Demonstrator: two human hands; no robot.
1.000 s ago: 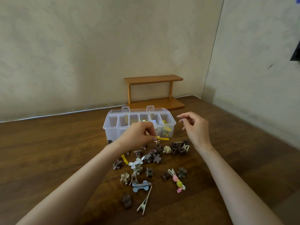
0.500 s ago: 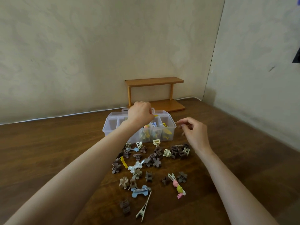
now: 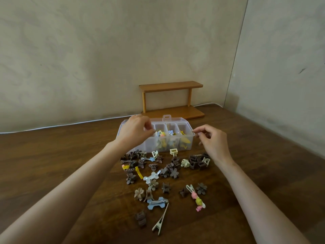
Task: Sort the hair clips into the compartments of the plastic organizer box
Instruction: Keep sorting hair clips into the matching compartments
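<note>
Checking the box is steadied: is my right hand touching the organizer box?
Cannot tell. Head view: the right hand has a fingertip at the organizer box corner, with no plain contact or gap.

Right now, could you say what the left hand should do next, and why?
Probably move the left hand down to a brown flower clip: it hovers over the organizer box, no clip visible in its grip, and many lie unsorted.

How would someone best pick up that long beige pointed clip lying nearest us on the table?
Probably pinch the long beige pointed clip across its slim middle, coming down from above. It lies flat and slanted on the wooden table, with bare wood along both long sides; its far tip is beside the blue bone-shaped clip, so stay nearer.
</note>
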